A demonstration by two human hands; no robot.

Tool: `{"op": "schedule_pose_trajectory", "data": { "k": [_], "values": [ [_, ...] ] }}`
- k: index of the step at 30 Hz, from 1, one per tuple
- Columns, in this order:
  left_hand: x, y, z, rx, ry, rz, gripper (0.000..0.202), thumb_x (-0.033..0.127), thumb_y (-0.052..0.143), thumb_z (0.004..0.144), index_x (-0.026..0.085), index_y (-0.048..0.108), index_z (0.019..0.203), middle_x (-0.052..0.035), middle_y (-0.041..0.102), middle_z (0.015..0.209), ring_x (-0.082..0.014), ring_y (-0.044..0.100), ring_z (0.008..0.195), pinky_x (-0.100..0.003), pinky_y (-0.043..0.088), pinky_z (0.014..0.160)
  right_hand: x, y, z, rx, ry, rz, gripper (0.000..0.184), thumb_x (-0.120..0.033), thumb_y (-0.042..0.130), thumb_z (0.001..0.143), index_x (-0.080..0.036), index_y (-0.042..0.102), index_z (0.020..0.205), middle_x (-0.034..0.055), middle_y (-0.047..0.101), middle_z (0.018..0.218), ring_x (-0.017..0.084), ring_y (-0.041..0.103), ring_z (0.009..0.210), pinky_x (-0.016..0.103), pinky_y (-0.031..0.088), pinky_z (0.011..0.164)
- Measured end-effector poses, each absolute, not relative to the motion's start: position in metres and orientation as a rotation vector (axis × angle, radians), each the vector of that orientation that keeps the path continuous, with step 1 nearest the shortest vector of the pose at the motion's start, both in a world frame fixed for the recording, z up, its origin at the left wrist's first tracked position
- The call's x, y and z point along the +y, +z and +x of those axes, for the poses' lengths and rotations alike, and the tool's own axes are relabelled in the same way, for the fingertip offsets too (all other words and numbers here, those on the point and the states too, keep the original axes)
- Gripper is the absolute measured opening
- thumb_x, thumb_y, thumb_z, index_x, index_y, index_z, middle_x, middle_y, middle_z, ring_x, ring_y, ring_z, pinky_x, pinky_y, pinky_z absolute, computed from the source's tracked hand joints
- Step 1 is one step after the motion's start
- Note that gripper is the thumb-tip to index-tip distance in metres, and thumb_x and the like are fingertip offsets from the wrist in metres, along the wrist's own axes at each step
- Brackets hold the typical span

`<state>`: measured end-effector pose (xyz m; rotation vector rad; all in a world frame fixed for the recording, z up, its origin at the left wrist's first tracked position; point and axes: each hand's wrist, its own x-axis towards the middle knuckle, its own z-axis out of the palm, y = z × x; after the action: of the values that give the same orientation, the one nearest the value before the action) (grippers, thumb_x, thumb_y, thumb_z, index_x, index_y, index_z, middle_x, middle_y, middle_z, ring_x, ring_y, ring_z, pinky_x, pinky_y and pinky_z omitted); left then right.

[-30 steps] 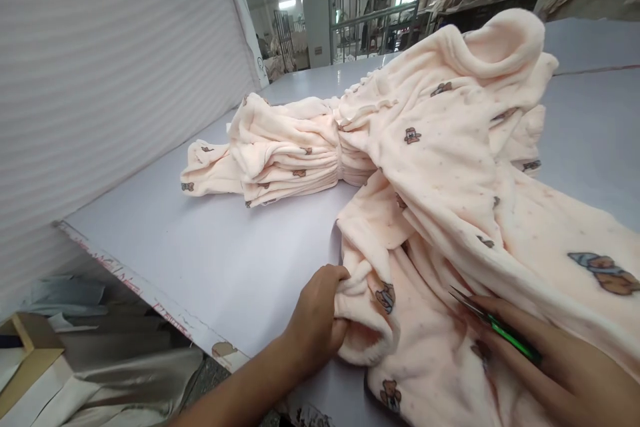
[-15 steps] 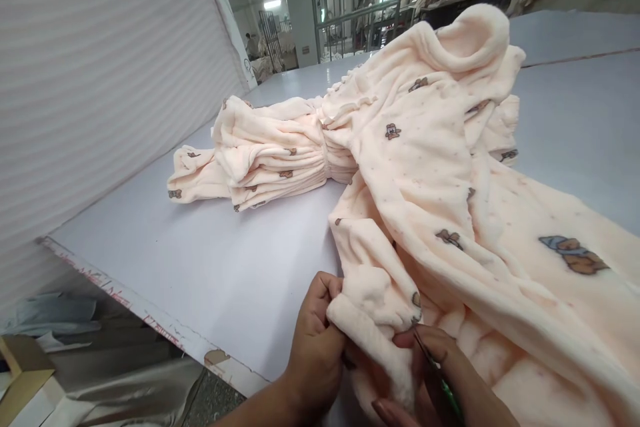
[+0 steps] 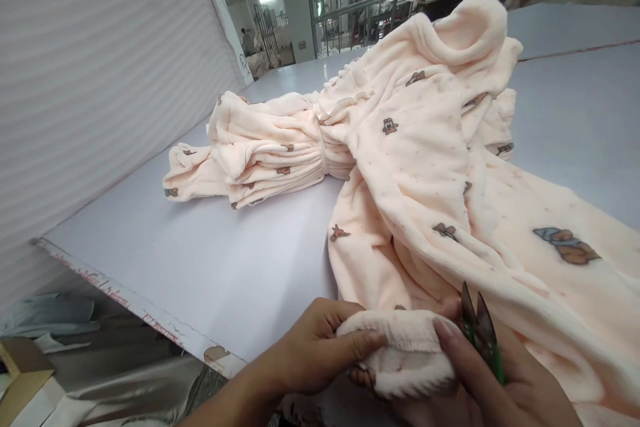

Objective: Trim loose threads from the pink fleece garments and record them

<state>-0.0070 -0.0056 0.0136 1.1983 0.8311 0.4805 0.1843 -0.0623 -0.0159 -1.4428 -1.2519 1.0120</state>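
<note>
A pale peach fleece garment (image 3: 420, 140) printed with small brown bears lies over the table, a sleeve toward me. My left hand (image 3: 325, 347) pinches the left side of the sleeve's cuff (image 3: 413, 343), thumb on top. At the cuff's right side my right hand (image 3: 500, 373) grips the edge with its thumb. Thread snips (image 3: 483, 323) with a green handle rest in that same hand, blades apart and pointing up. Part of the cuff's underside is hidden by my fingers.
A gathered bundle of the same fleece (image 3: 275, 153) is tied at its middle on the white table (image 3: 225, 267). At left rises a large roll of white sheeting (image 3: 100, 80). A cardboard box (image 3: 23, 373) stands below the table edge. Metal racks (image 3: 350, 7) are behind.
Both hands have shifted the cuff to the right and turned it so its ribbed seam and edge show. The snips have swung upright, and their blades now show apart.
</note>
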Motion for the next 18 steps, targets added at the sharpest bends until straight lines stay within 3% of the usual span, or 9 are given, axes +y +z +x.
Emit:
{"op": "schedule_pose_trajectory", "data": {
  "k": [3, 7, 11, 14, 18],
  "values": [
    [-0.006, 0.012, 0.001, 0.904, 0.560, 1.186, 0.043, 0.053, 0.048, 0.081, 0.012, 0.057, 0.072, -0.0007, 0.049, 0.060, -0.0100, 0.045, 0.054, -0.022, 0.036, 0.053, -0.058, -0.010, 0.180, -1.078, 1.068, -1.427, 0.018, -0.046, 0.052, 0.084, -0.028, 0.055, 0.087, -0.0008, 0.063, 0.072, 0.016, 0.062, 0.067, 0.019, 0.054, 0.060],
    [-0.011, 0.014, -0.002, 1.195, 0.711, 1.601, 0.027, 0.039, 0.057, 0.080, 0.017, 0.057, 0.095, -0.0045, 0.055, 0.090, -0.0180, 0.050, 0.084, -0.028, 0.040, 0.077, -0.058, -0.006, 0.174, -1.017, 1.032, -1.436, 0.019, -0.045, 0.053, 0.084, -0.026, 0.055, 0.083, -0.0011, 0.059, 0.071, 0.015, 0.057, 0.065, 0.019, 0.052, 0.059],
    [-0.011, 0.020, -0.010, 1.247, 0.710, 1.779, 0.024, 0.028, 0.059, 0.077, 0.018, 0.058, 0.099, -0.0061, 0.054, 0.098, -0.0201, 0.047, 0.093, -0.031, 0.038, 0.085, -0.060, -0.007, 0.174, -1.048, 1.043, -1.402, 0.017, -0.045, 0.054, 0.083, -0.028, 0.055, 0.086, -0.0015, 0.060, 0.072, 0.015, 0.059, 0.066, 0.018, 0.052, 0.060],
    [-0.009, 0.020, -0.010, 1.005, 0.629, 1.467, 0.020, 0.030, 0.057, 0.079, 0.014, 0.063, 0.090, -0.0057, 0.056, 0.084, -0.0167, 0.052, 0.081, -0.027, 0.041, 0.076, -0.060, -0.013, 0.173, -1.044, 1.059, -1.397, 0.018, -0.045, 0.053, 0.084, -0.028, 0.054, 0.090, -0.0002, 0.063, 0.079, 0.015, 0.062, 0.072, 0.018, 0.053, 0.064],
    [-0.009, 0.016, -0.002, 0.763, 0.536, 0.972, 0.038, 0.046, 0.060, 0.076, 0.008, 0.067, 0.075, -0.0023, 0.052, 0.060, -0.0078, 0.046, 0.052, -0.019, 0.038, 0.054, -0.059, -0.025, 0.174, -1.245, 0.971, -1.464, 0.018, -0.040, 0.050, 0.086, -0.028, 0.051, 0.098, 0.0005, 0.064, 0.087, 0.016, 0.063, 0.078, 0.020, 0.054, 0.064]
  ]
}}
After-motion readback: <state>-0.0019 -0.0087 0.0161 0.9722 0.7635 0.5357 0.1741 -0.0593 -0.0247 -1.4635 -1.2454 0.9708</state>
